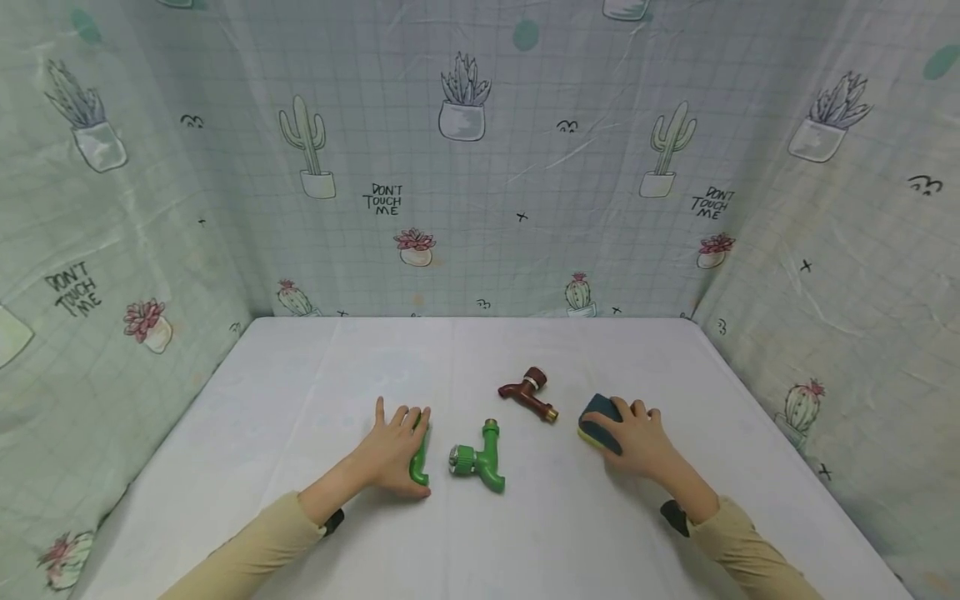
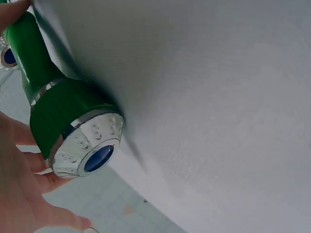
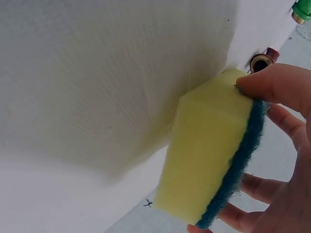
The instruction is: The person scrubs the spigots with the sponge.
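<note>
On the left of the white table, my left hand (image 1: 392, 454) reaches over a green faucet (image 1: 418, 467) and holds it between thumb and fingers. Its ribbed green knob with a silver, blue-centred cap (image 2: 98, 158) faces the left wrist camera; the palm hides much of the body from above. My right hand (image 1: 637, 437) grips a sponge (image 3: 204, 150), yellow foam with a dark blue-green scouring side. The thumb presses one end, and the fingers lie along the scouring side. The sponge is tilted up on its edge close over the table.
A second green faucet (image 1: 486, 457) lies between the hands, its silver-capped knob to the left. Behind it, a brown faucet (image 1: 529, 395) with a brass end lies nearer the sponge. Patterned cloth walls (image 1: 480, 183) enclose the white table (image 1: 525, 542) at the back and sides.
</note>
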Available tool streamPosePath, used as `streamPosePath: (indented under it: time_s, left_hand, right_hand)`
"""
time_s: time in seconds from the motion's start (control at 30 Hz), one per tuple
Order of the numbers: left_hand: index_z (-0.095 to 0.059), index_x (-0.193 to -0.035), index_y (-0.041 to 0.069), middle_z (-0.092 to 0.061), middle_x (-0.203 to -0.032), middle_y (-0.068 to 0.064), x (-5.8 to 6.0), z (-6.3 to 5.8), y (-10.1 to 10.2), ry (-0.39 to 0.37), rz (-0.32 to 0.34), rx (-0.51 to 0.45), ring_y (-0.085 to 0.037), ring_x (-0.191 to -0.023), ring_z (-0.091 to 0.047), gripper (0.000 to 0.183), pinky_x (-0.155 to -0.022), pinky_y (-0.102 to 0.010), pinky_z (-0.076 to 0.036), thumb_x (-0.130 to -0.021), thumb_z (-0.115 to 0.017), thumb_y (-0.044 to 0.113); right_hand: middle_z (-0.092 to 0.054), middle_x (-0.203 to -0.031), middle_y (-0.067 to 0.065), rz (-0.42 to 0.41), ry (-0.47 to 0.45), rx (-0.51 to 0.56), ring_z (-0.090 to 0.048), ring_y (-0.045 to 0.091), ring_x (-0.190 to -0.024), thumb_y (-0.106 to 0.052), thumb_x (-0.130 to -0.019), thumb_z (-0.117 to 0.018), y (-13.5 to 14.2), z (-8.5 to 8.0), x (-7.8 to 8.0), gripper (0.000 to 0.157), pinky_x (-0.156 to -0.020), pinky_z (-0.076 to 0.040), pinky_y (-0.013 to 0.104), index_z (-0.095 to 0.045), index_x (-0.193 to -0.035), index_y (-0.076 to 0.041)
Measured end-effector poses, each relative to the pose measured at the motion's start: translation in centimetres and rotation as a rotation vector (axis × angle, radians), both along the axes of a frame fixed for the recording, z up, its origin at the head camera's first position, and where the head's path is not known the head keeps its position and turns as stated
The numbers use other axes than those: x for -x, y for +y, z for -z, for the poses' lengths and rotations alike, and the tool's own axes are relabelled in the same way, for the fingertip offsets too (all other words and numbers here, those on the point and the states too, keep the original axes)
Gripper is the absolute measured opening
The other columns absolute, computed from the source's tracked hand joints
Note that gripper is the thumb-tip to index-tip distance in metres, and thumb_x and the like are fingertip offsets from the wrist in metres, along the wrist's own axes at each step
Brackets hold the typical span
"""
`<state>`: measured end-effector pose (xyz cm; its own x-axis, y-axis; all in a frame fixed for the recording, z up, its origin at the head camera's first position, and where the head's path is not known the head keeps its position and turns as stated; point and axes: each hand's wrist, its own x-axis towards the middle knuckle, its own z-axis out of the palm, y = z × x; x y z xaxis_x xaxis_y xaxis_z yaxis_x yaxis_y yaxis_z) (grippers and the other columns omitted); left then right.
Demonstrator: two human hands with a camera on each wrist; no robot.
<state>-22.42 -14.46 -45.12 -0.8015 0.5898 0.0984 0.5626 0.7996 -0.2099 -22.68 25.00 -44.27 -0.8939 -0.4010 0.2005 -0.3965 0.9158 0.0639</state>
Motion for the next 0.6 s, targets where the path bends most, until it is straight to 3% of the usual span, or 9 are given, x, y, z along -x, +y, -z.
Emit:
streamPosePath:
  time_s: [0.17, 0.33, 0.6]
  left_hand:
    - [-0.033, -0.134, -0.004, -0.043, -0.13, -0.016, -0.1, -0.5, -0.2, 0.043, 0.023, -0.001, -0.03, -0.119, -0.039, 0.119, -0.094, -0.072, -0.018, -0.05, -0.063, 0.075]
    - [-0.029, -0.135, -0.005, -0.04, -0.133, -0.018, -0.4, -1.1, -0.3, 0.083, 0.041, -0.008, -0.031, -0.12, -0.039, 0.123, -0.094, -0.072, -0.019, -0.047, -0.069, 0.071]
    - [-0.021, -0.139, 0.0, -0.033, -0.139, -0.015, -0.8, -1.7, -0.4, 0.08, -0.013, -0.087, -0.031, -0.12, -0.038, 0.122, -0.093, -0.069, -0.027, -0.047, -0.079, 0.055]
  right_hand:
    - [-0.045, -0.122, 0.019, -0.012, 0.006, 0.003, -0.046, 0.036, -0.092, -0.024, -0.067, -0.072, 0.3, -0.2, -0.1, 0.066, -0.063, -0.039, 0.047, -0.045, -0.126, -0.029]
    - [-0.045, -0.123, 0.02, -0.012, 0.003, 0.016, -0.047, 0.037, -0.093, -0.022, -0.067, -0.072, 0.5, -0.3, -0.4, 0.071, -0.064, -0.041, 0.048, -0.041, -0.131, -0.025]
    - [-0.044, -0.125, 0.019, -0.016, -0.019, 0.049, -0.047, 0.039, -0.096, -0.021, -0.069, -0.069, 0.6, -0.3, -0.6, 0.07, -0.066, -0.042, 0.051, -0.039, -0.132, -0.024]
